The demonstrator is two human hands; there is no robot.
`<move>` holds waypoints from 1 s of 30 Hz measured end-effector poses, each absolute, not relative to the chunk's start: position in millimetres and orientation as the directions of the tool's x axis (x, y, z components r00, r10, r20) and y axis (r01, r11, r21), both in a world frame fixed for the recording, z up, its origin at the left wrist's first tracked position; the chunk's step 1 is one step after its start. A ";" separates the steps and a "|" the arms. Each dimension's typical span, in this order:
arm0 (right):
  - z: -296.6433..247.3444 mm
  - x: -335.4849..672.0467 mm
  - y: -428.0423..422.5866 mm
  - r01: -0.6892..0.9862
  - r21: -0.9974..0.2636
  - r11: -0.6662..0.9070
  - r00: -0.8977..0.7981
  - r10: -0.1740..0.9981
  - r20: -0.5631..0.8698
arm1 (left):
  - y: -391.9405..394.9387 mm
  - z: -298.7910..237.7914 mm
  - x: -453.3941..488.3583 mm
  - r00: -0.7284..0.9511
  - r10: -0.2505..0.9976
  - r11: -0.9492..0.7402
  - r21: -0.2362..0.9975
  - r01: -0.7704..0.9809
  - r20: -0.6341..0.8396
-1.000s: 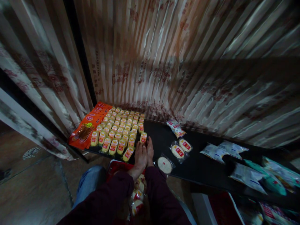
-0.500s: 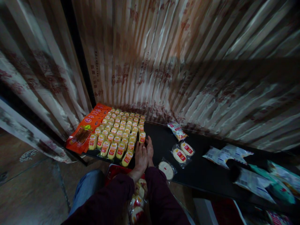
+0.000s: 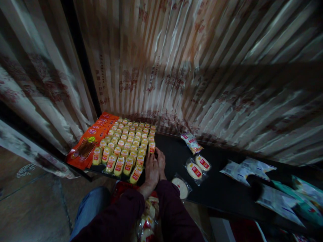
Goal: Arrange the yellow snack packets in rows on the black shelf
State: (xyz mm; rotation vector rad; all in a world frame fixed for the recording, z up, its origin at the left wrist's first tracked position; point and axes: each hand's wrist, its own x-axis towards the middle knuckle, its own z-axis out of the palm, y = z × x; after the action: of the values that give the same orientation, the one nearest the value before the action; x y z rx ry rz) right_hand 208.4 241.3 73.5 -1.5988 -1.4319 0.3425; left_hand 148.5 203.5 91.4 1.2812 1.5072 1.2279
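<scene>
My left hand [image 3: 150, 172] and my right hand [image 3: 162, 163] lie side by side, flat on the black table [image 3: 222, 188], fingers stretched forward. Their fingertips touch the right-hand edge of a neat block of small yellow snack packets with red labels [image 3: 126, 148], laid in several rows. Neither hand holds anything. Both arms are in dark maroon sleeves. Below my wrists, off the table's front edge, sits a clear bag with more of the same packets [image 3: 148, 215].
Flat orange packets [image 3: 85, 148] overlap along the block's left side. Right of my hands lie a round white cake in clear wrap [image 3: 180, 186], a wrapped pair [image 3: 198, 166] and a striped packet [image 3: 191, 143]. White and teal bags [image 3: 277, 198] fill the table's right end. A striped curtain [image 3: 176, 67] hangs behind.
My hands stay pressed against the edge of the packet block. Only the view has drifted a little, so the table sits slightly lower and further left.
</scene>
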 end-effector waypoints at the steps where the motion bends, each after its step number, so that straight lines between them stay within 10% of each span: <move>1: 74.7 208.8 241.9 0.634 -0.764 0.117 0.276 0.889 0.365 | 204.1 89.8 149.0 -0.177 0.984 0.026 0.978 0.209 0.012; 30: 85.2 209.0 260.7 0.415 -0.910 -0.015 0.364 0.919 0.151 | 196.0 99.2 144.8 -0.121 0.984 -0.082 0.932 0.353 0.132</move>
State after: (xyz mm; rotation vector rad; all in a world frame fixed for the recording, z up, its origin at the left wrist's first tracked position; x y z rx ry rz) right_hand 209.0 260.7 85.2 -1.6132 -1.2191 0.6240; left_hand 144.8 196.0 99.2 1.4831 1.5279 1.2113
